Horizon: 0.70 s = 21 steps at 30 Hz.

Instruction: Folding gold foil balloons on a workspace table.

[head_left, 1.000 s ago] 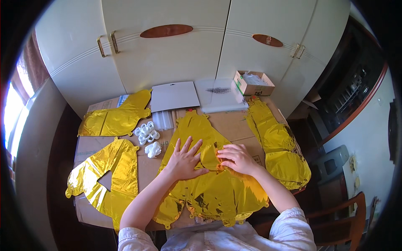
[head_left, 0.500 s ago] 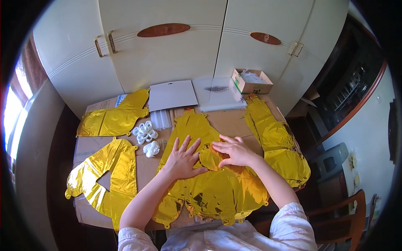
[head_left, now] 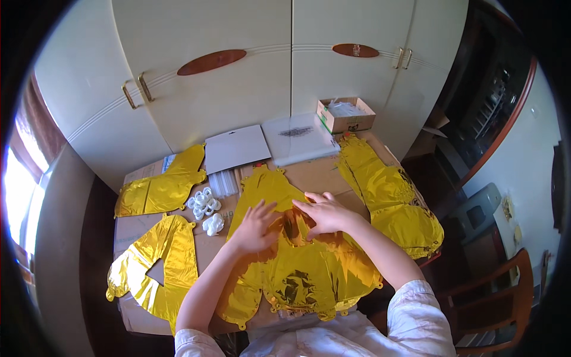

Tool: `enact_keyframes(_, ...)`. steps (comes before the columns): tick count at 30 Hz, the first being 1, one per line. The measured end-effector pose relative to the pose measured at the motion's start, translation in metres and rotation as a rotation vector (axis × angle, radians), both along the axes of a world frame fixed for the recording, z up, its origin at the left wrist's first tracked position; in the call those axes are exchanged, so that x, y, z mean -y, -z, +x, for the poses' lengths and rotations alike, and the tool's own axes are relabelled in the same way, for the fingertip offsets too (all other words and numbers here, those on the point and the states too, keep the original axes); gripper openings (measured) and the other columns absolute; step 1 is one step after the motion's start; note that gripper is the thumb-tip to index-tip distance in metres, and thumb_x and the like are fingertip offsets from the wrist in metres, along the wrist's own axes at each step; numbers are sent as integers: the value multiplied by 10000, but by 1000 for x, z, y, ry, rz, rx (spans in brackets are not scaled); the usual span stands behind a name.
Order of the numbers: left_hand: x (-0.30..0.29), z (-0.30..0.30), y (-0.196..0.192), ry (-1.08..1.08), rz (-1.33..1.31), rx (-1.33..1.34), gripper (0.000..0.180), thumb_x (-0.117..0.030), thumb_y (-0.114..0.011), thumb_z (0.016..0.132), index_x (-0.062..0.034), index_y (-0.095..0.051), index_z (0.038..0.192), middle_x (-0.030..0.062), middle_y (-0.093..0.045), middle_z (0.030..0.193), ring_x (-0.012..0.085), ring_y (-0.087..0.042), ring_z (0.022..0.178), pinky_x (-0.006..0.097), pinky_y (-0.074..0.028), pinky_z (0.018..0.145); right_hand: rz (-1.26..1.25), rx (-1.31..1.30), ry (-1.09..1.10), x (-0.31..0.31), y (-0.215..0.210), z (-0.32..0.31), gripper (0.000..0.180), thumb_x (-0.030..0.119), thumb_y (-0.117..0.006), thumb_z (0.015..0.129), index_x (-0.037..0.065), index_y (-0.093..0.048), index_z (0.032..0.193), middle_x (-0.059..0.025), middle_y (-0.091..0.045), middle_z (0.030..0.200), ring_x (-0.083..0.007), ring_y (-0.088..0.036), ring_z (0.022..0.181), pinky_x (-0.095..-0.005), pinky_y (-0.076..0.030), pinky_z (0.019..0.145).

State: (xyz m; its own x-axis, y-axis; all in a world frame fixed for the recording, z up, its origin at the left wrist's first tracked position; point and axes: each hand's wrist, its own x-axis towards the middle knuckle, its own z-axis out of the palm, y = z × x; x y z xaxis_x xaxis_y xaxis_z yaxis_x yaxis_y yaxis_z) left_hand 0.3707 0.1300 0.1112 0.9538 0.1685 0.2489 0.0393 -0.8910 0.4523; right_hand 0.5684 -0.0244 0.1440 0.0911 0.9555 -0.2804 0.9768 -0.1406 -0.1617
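Observation:
Gold foil balloons, flat and uninflated, lie spread over the cardboard-covered table (head_left: 327, 172). The large gold foil balloon (head_left: 303, 271) in the middle lies under both my hands. My left hand (head_left: 257, 229), fingers spread, hovers at or just above the foil; contact is unclear. My right hand (head_left: 327, 215) is at a curled, shiny part of the foil, its thumb apart from its fingers. Whether its fingertips grip the foil edge is hard to see. Another gold foil balloon (head_left: 181, 256), with a triangular opening, lies to the left.
More gold foil balloons lie at the back left (head_left: 157, 190) and along the right (head_left: 386, 196). White ribbon-like rolls (head_left: 203, 202), a white bundle (head_left: 213, 224), a white card (head_left: 238, 147), clear plastic sleeves (head_left: 297, 140) and an open box (head_left: 347, 119) sit behind. A wooden chair (head_left: 511, 285) stands right.
My left hand has lifted from flat on the foil, its fingers now slightly bent. The foil piece between my hands has curled. The view has shifted slightly.

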Motion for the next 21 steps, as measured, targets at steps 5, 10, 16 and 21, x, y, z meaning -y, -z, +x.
enact_keyframes(5,36,18,-36,148,98,124,227,-146,-622,806,-82,-663,1020,77,-654,1044,278,-591,1014,410,-443,860,37,-9,-1,4,8,8,1141,555,-803,652,93,-214,1513,-116,-487,1426,-296,-261,1431,-524,-207,1130)
enact_keyframes(10,51,24,-21,275,111,-8,187,-149,-592,847,-91,-675,1004,33,-676,1008,234,-621,958,379,-470,821,16,-19,22,1,4,4,1123,510,-820,643,106,-227,1507,-118,-490,1420,-292,-286,1417,-491,-214,1118)
enact_keyframes(16,52,30,-9,243,210,-10,214,-172,-591,856,-80,-669,1031,31,-653,1131,240,-603,958,389,-492,806,2,-5,0,2,3,4,1189,550,-832,607,65,-222,1505,-126,-537,1367,-290,-319,1397,-509,-246,1110)
enact_keyframes(21,51,36,-3,117,314,-22,311,-250,-603,846,-63,-658,1087,38,-632,1169,252,-577,962,404,-479,848,15,21,-6,2,5,2,1200,536,-843,594,63,-222,1505,-129,-537,1364,-286,-310,1401,-498,-246,1111)
